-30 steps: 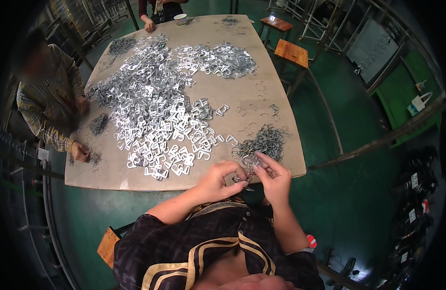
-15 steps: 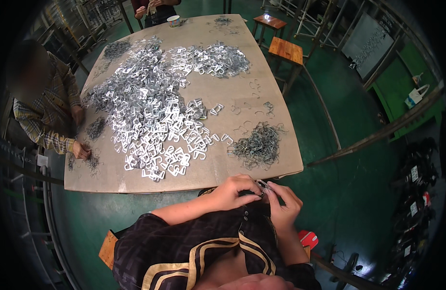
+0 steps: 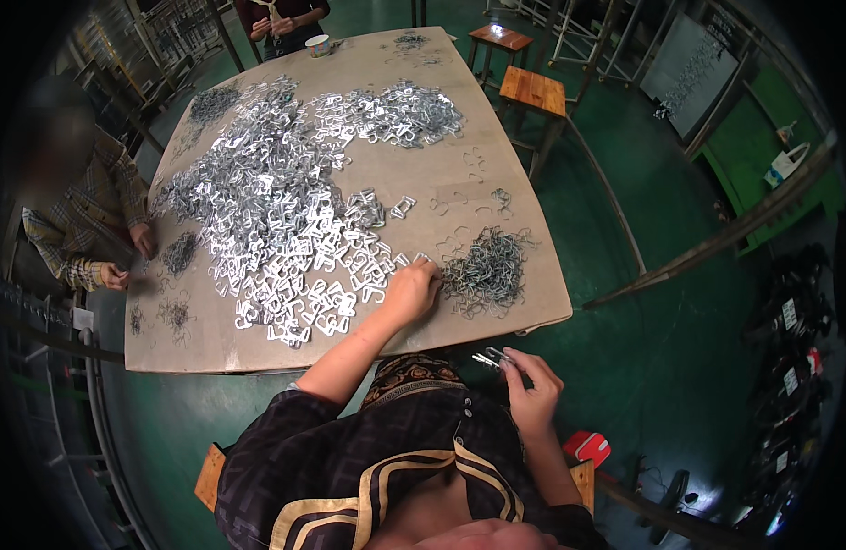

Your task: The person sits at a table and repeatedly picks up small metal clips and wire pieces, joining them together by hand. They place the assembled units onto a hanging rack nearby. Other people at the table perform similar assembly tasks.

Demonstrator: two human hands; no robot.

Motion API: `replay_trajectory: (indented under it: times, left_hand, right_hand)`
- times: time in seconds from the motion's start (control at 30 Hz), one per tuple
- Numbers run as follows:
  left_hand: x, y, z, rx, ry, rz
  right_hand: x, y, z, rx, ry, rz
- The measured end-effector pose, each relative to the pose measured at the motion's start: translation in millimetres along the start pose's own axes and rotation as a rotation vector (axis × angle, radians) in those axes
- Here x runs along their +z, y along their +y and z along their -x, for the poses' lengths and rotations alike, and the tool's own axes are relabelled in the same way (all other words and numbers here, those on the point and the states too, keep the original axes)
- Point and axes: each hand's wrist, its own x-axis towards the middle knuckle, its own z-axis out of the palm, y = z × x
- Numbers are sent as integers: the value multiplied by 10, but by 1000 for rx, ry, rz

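Observation:
My left hand (image 3: 414, 291) reaches over the table, fingers curled together at the left edge of a tangled heap of thin dark wire clips (image 3: 489, 273). Its fingertips are partly hidden, so what they pinch cannot be made out. In front of my body, beyond the table's near edge, my right hand (image 3: 533, 390) pinches a slim silver metal hook (image 3: 489, 357) between thumb and fingers. A big pile of shiny silver metal hooks (image 3: 294, 238) spreads over the middle and left of the table (image 3: 423, 335).
A person in a checked shirt (image 3: 88, 220) works at the left edge, near small wire heaps (image 3: 178, 252). Another person (image 3: 281, 23) stands at the far end beside a paper bowl (image 3: 318, 45). Wooden stools (image 3: 533, 90) stand right of the table.
My left hand has left my right hand and moved forward onto the table beside the wire heap. My right hand stays near my body, holding the silver hook.

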Motion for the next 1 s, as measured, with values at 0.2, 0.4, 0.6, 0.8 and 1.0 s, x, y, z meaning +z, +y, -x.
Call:
replay_trajectory:
  times: [0.2, 0.4, 0.6, 0.8, 1.0]
  left_hand:
    - [-256, -132, 11, -332, -248, 610]
    - [-514, 299, 248, -267, -406, 1125]
    - [-575, 780, 475, 52, -378, 847]
    - [-510, 818, 534, 93, -308, 756]
    - [-479, 873, 691, 42, -295, 967]
  right_hand:
    - [78, 98, 56, 48, -56, -32]
    - [202, 186, 76, 83, -111, -85]
    - [253, 111, -12, 43, -111, -149]
    - [271, 114, -5, -47, -126, -64]
    - [209, 155, -44, -70, -186, -155]
